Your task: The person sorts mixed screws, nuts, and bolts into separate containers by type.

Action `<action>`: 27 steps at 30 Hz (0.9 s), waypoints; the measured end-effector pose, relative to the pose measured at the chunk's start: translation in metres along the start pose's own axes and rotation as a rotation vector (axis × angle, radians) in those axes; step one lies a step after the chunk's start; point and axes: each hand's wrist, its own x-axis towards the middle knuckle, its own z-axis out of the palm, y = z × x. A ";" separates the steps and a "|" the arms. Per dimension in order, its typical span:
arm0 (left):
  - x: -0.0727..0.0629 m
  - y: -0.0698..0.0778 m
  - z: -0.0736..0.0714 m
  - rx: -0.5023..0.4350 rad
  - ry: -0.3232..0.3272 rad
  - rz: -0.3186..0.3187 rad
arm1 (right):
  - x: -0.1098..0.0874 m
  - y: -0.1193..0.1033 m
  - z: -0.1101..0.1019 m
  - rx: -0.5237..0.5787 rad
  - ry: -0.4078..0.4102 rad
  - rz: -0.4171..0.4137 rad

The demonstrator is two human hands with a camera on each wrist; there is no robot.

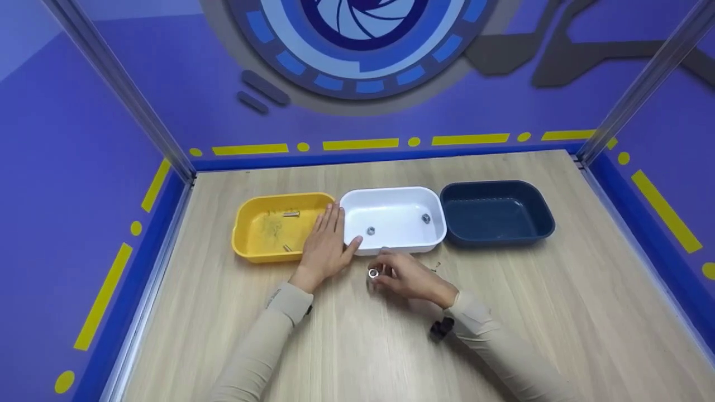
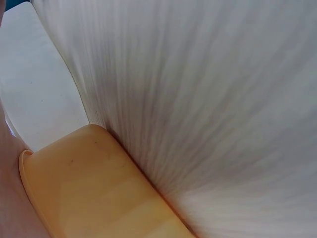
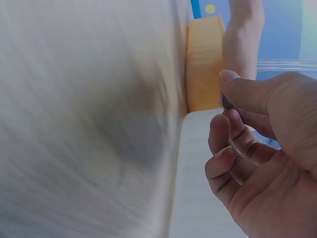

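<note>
Between thumb and fingertips, my right hand (image 1: 410, 276) pinches a small metal nut (image 1: 373, 270), just in front of the white tray (image 1: 391, 218). The right wrist view shows only the dark edge of this nut (image 3: 227, 102) at the thumb tip. My left hand (image 1: 327, 245) lies with straight fingers over the adjoining rims of the white tray and the yellow tray (image 1: 250, 237). One nut (image 1: 371, 230) sits at the white tray's left, another nut (image 1: 426, 218) at its right. In the yellow tray are a bolt (image 1: 291, 214) and a second bolt (image 1: 287, 248).
A dark blue tray (image 1: 491, 215) stands at the right end of the row. Small metal pieces (image 1: 437, 266) lie on the wooden table (image 1: 357, 346) behind my right wrist, partly hidden. Purple panels (image 1: 184, 111) enclose the table at the back and sides.
</note>
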 end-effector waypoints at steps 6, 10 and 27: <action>-0.001 -0.001 0.001 0.003 0.023 0.012 | 0.003 -0.006 -0.005 -0.019 0.001 -0.018; -0.001 -0.001 0.000 -0.003 0.020 0.012 | 0.004 -0.009 -0.009 -0.021 0.009 -0.016; 0.000 0.000 -0.001 -0.002 0.007 0.007 | 0.017 -0.016 -0.042 -0.026 0.076 -0.061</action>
